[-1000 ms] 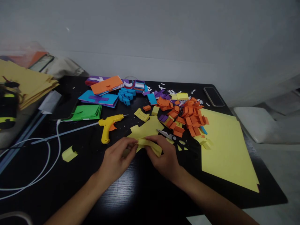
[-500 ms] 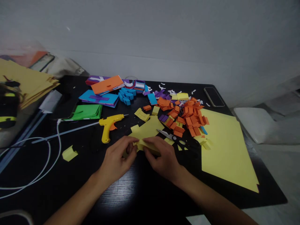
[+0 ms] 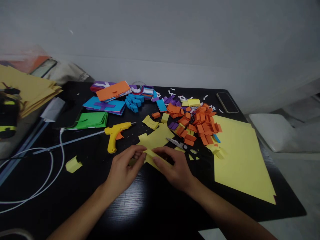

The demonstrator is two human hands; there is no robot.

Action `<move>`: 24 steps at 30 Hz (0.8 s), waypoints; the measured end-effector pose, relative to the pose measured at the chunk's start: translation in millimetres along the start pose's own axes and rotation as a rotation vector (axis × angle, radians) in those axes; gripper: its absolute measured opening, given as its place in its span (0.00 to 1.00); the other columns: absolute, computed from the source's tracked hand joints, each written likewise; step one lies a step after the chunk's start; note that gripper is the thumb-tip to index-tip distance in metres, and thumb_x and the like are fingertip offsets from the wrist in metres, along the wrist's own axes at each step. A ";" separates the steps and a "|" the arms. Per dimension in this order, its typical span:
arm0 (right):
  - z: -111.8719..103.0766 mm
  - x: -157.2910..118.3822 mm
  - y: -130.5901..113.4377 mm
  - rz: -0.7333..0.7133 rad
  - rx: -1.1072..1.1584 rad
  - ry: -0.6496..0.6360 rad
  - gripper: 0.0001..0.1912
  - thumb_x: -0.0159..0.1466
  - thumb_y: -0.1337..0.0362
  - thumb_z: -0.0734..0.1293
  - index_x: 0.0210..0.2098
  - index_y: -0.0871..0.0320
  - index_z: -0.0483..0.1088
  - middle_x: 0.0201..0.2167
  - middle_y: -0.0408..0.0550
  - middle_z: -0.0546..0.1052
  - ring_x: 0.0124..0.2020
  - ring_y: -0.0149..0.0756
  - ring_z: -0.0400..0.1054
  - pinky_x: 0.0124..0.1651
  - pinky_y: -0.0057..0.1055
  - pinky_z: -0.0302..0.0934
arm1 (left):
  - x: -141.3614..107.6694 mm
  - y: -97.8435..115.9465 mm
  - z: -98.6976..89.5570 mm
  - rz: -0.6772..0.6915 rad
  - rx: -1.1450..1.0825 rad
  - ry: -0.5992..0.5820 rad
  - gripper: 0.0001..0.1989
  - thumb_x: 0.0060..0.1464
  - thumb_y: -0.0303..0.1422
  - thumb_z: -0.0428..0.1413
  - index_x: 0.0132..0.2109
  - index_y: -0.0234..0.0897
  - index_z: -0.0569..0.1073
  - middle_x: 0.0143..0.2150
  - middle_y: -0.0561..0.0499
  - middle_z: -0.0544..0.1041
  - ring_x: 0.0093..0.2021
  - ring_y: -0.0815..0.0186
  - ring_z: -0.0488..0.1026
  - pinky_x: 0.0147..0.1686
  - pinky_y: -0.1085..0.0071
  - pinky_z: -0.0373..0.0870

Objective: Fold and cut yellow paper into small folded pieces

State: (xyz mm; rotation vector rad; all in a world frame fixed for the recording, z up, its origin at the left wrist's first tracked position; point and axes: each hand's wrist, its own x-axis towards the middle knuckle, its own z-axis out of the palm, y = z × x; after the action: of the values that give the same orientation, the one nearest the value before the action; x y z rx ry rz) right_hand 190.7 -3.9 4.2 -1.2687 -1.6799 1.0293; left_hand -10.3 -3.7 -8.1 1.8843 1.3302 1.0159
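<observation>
Between my hands is a folded piece of yellow paper [image 3: 151,153], partly hidden by my fingers. My left hand [image 3: 127,165] pinches its left end between thumb and fingers. On the other side my right hand [image 3: 173,166] grips it, thumb along the near face. Just beyond lies a larger cut yellow sheet [image 3: 160,136] on the black table. Scissors [image 3: 178,144] rest beside that sheet, close to my right hand. To the left of my hands a yellow glue gun [image 3: 115,135] lies on its side with a glue stick in its back.
Folded orange paper pieces [image 3: 205,121] are heaped at centre right, beside large yellow sheets [image 3: 240,163]. A phone [image 3: 227,102] lies at the back right. Coloured paper packets [image 3: 103,105] are stacked back left. A white cable [image 3: 63,151] loops near a small yellow folded piece [image 3: 73,165].
The yellow paper between my hands has turned slightly, and more of its near face shows. My right thumb has moved up along it. Both hands keep hold.
</observation>
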 end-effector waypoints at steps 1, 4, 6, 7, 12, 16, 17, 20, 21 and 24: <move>-2.7 2.2 -1.2 0.032 0.066 -0.034 0.11 0.67 0.58 0.68 0.42 0.58 0.80 0.34 0.48 0.84 0.33 0.38 0.77 0.35 0.33 0.68 | 0.5 -0.2 -0.9 0.011 0.009 -0.006 0.06 0.66 0.29 0.57 0.48 0.40 0.76 0.39 0.52 0.80 0.35 0.68 0.78 0.36 0.74 0.75; -7.6 8.5 0.3 0.118 0.199 -0.026 0.13 0.69 0.57 0.66 0.38 0.56 0.81 0.36 0.49 0.83 0.38 0.40 0.76 0.41 0.36 0.67 | 1.3 -0.1 -2.8 -0.001 -0.002 -0.004 0.06 0.66 0.29 0.56 0.46 0.40 0.78 0.38 0.52 0.80 0.35 0.69 0.76 0.36 0.74 0.74; -7.1 11.7 4.5 0.196 0.292 -0.036 0.10 0.66 0.57 0.69 0.40 0.55 0.80 0.37 0.48 0.82 0.40 0.41 0.76 0.44 0.37 0.68 | 0.9 0.2 -2.9 -0.041 -0.045 0.004 0.05 0.66 0.29 0.56 0.45 0.39 0.78 0.37 0.52 0.79 0.34 0.69 0.76 0.35 0.74 0.74; -6.1 12.7 6.8 0.235 0.359 -0.055 0.10 0.65 0.57 0.71 0.41 0.54 0.80 0.38 0.47 0.83 0.42 0.41 0.76 0.46 0.38 0.68 | 0.5 0.3 -2.6 -0.061 -0.070 0.001 0.05 0.66 0.30 0.57 0.45 0.39 0.78 0.36 0.52 0.79 0.33 0.68 0.76 0.34 0.74 0.74; 0.3 13.5 13.1 0.359 0.592 -0.193 0.12 0.61 0.55 0.75 0.41 0.54 0.79 0.38 0.45 0.82 0.41 0.38 0.75 0.47 0.35 0.67 | -0.6 1.3 -0.8 -0.109 -0.138 -0.036 0.05 0.65 0.31 0.56 0.44 0.39 0.78 0.34 0.52 0.78 0.31 0.68 0.74 0.31 0.74 0.71; 4.6 11.5 13.5 0.577 0.800 -0.198 0.14 0.57 0.56 0.78 0.38 0.58 0.79 0.31 0.41 0.79 0.31 0.30 0.71 0.36 0.27 0.63 | 0.2 3.2 0.5 -0.129 -0.155 -0.048 0.05 0.65 0.31 0.57 0.44 0.40 0.77 0.32 0.54 0.77 0.29 0.69 0.71 0.29 0.75 0.69; 5.4 11.1 13.5 0.630 0.855 -0.206 0.15 0.57 0.56 0.79 0.37 0.59 0.78 0.30 0.41 0.78 0.30 0.29 0.71 0.35 0.26 0.62 | 0.3 3.4 0.8 -0.134 -0.161 -0.048 0.05 0.65 0.31 0.56 0.44 0.40 0.77 0.33 0.54 0.76 0.29 0.69 0.71 0.29 0.75 0.69; 7.1 10.4 13.1 0.741 1.020 -0.263 0.17 0.55 0.56 0.80 0.35 0.60 0.75 0.30 0.41 0.77 0.30 0.29 0.72 0.37 0.27 0.64 | 0.0 3.1 1.5 -0.112 -0.167 -0.052 0.05 0.66 0.30 0.56 0.44 0.41 0.77 0.39 0.52 0.77 0.34 0.69 0.72 0.33 0.74 0.70; 7.4 10.2 12.9 0.760 1.064 -0.284 0.17 0.55 0.56 0.81 0.34 0.60 0.74 0.30 0.40 0.77 0.30 0.29 0.73 0.38 0.28 0.65 | -0.1 2.8 1.6 -0.094 -0.169 -0.050 0.05 0.66 0.29 0.56 0.44 0.41 0.77 0.41 0.51 0.77 0.36 0.68 0.73 0.35 0.73 0.70; 8.2 9.6 12.3 0.774 1.139 -0.313 0.17 0.55 0.58 0.81 0.34 0.59 0.73 0.30 0.39 0.76 0.30 0.30 0.73 0.38 0.28 0.65 | 0.0 2.6 1.3 -0.049 -0.173 -0.047 0.05 0.66 0.28 0.55 0.44 0.41 0.76 0.43 0.51 0.75 0.39 0.67 0.72 0.37 0.72 0.70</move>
State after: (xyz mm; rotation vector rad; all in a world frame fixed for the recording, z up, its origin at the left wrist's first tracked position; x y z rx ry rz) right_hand 185.5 6.4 -9.2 -0.9287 -0.4445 2.2720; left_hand -8.0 -4.5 -6.7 1.7285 1.2153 1.0220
